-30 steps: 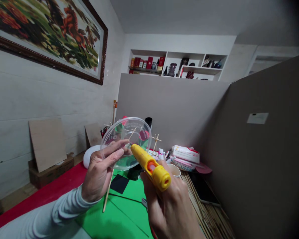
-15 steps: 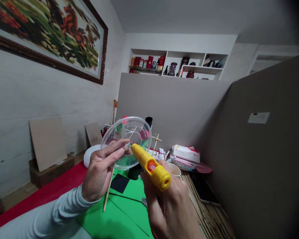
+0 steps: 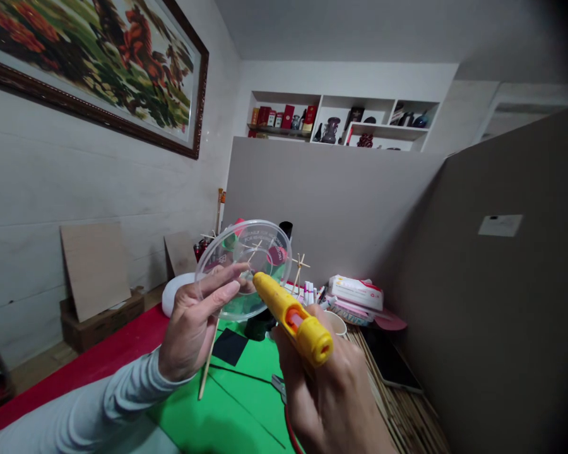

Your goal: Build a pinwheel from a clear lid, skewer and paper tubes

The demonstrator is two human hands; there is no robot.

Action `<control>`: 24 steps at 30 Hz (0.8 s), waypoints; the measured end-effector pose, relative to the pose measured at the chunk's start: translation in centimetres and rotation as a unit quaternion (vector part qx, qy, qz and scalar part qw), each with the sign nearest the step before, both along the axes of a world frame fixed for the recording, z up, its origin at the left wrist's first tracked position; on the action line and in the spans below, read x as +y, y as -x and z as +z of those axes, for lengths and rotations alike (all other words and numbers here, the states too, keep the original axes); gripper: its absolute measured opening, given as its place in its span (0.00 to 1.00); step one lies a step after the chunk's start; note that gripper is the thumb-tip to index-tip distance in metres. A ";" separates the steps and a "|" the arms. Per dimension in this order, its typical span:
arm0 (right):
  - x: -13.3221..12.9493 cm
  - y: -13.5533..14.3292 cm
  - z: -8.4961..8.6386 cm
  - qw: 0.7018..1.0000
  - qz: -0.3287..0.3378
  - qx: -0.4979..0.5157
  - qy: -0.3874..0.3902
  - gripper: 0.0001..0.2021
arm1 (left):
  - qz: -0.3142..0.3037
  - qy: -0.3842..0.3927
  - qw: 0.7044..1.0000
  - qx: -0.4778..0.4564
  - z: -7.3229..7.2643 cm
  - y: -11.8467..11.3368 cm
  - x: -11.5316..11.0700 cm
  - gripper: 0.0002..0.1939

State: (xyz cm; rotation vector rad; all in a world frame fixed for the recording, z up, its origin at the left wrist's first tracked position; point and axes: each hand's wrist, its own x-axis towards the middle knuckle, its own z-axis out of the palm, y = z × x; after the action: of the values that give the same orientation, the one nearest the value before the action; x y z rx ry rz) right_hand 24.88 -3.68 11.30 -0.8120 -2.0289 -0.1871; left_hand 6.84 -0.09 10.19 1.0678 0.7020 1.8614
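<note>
Gripping the glue gun (image 3: 284, 306) in the right hand (image 3: 329, 372) and holding the lid (image 3: 261, 252) tilted up in the left hand (image 3: 189, 315), seemingly for steady aim.

1 clear round plastic lid (image 3: 260, 253), lettering near rim, raised, tilted on edge. 1 yellow glue gun (image 3: 284, 304), nozzle toward lid's middle; contact unclear. 1 thin wooden stick (image 3: 207, 366), slanting below lid; upper end hidden.
</note>
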 end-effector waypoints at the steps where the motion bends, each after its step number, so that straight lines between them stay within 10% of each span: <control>1: 0.0 0.0 0.0 1.000 -0.007 -0.009 -0.016 0.07 | 0.000 -0.001 1.000 0.004 0.0 0.0 0.0 0.12; 24: -0.3 0.0 0.8 0.993 0.046 0.074 0.077 0.12 | 0.007 -0.015 1.000 0.007 0.2 0.0 -0.2 0.10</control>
State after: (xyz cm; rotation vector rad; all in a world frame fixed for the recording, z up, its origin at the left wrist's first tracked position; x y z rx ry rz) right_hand 24.87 -4.00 12.06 -0.8016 -1.9528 0.0807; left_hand 6.86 -0.30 10.42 1.0989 0.6939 1.8827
